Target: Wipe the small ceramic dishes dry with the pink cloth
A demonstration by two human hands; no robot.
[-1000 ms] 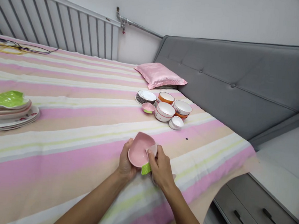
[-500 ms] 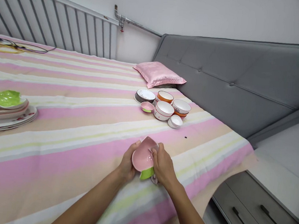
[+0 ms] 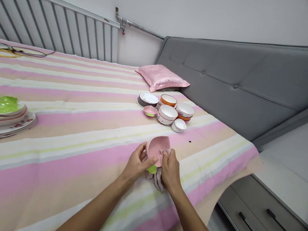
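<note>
A pink bowl (image 3: 155, 146) with a green leaf-shaped tab is held up between my hands over the striped bed cover (image 3: 85, 160). My left hand (image 3: 137, 164) grips its left side, thumb across the inside near the green tab. My right hand (image 3: 170, 169) pinches a greyish-pink cloth (image 3: 157, 180) around the bowl's right rim, its thumb inside the bowl. Some of the cloth bunches below the bowl; the rest is hidden by the right hand. Beyond my hands sits a similar small pink bowl (image 3: 150, 110) with a green tab.
White bowls (image 3: 167, 115), orange bowls (image 3: 168, 99), small white dishes (image 3: 179, 125) and stacked plates (image 3: 148, 99) stand ahead. At left, a green leaf-shaped dish (image 3: 1, 104) tops a stack of plates (image 3: 20, 129). Behind are a pink pillow (image 3: 162, 77) and a grey headboard (image 3: 241, 69); drawers (image 3: 259, 211) stand right.
The bowl has been turned and tilted more upright, slightly up and right. My left thumb has moved onto its inside, and more of the cloth shows beneath it.
</note>
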